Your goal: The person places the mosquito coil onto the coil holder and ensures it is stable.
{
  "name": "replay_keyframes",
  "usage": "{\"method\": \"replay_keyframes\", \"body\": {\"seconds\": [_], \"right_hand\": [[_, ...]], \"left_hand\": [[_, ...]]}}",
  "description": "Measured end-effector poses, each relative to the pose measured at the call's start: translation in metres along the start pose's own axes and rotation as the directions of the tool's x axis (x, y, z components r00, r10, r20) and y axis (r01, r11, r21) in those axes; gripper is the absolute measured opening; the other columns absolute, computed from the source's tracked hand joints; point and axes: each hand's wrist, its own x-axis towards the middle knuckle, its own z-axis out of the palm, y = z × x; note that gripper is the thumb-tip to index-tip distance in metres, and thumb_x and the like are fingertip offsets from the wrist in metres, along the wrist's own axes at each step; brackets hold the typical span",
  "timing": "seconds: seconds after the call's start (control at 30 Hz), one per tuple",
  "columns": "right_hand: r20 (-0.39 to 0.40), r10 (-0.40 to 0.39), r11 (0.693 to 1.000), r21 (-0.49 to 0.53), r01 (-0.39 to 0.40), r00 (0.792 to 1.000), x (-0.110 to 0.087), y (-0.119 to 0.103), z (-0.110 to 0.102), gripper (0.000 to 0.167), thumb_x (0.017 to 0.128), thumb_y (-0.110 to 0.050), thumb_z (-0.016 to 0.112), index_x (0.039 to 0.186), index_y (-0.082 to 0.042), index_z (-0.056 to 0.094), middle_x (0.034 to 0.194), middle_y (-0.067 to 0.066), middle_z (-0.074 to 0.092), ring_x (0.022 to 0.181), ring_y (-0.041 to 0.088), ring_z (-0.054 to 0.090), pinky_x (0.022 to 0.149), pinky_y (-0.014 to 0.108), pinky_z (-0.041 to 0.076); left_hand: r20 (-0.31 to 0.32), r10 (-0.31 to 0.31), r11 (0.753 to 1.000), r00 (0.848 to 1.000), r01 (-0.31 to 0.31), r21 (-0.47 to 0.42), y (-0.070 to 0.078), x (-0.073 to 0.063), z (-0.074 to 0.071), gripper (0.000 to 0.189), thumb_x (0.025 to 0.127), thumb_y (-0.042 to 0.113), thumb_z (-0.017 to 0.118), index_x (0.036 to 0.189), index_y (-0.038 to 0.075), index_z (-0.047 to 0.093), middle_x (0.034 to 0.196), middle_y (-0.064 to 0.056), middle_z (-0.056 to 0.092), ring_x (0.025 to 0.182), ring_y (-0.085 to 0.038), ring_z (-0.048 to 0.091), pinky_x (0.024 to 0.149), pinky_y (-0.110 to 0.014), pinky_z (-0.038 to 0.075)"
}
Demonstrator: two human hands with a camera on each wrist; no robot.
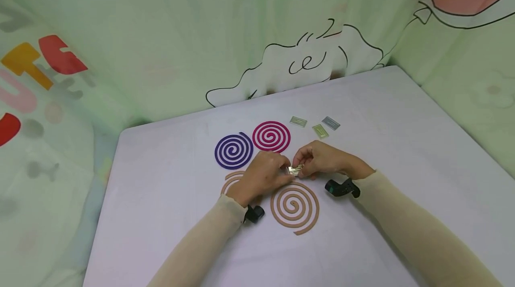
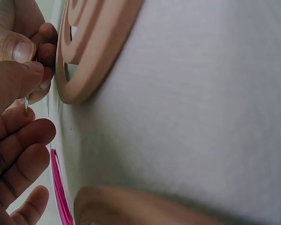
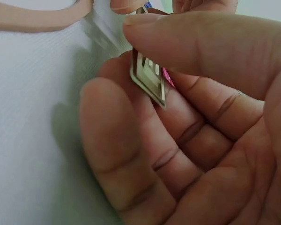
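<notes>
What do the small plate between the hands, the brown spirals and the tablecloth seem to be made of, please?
Small plate: probably thin metal, polished, given its bright glints in the head view.
Brown spirals: matte, smooth, showing no strong glints; perhaps pressed powder or plastic, hard to tell.
Tablecloth: apparently woven fabric, dull, with fine thread texture up close.

Long plain cream sleeves (image 1: 203,242), small black left-wrist camera (image 1: 255,213), black right-wrist camera (image 1: 339,187) with a teal-tinged end
</notes>
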Motion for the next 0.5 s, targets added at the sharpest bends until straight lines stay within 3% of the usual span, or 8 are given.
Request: {"method": "replay_keyframes", "body": {"seconds": [0.5], "right_hand": [[0.011,0.001,1.0,0.011,-0.001,1.0,-0.0023,-0.0008,0.0002,0.021,0.082,0.005,0.078,0.101,0.005,0.068,0.085,0.008,0.068,0.069,0.015,0.059,0.058,0.023,0.053]], "left_hand": [[-0.036,0.037,0.999,0.999,-0.038,-0.014,0.0002,-0.0006,0.0026,0.028,0.087,0.035,0.085,0.102,0.012,0.079,0.089,0.004,0.077,0.083,-0.013,0.069,0.091,-0.032,0.053]]}}
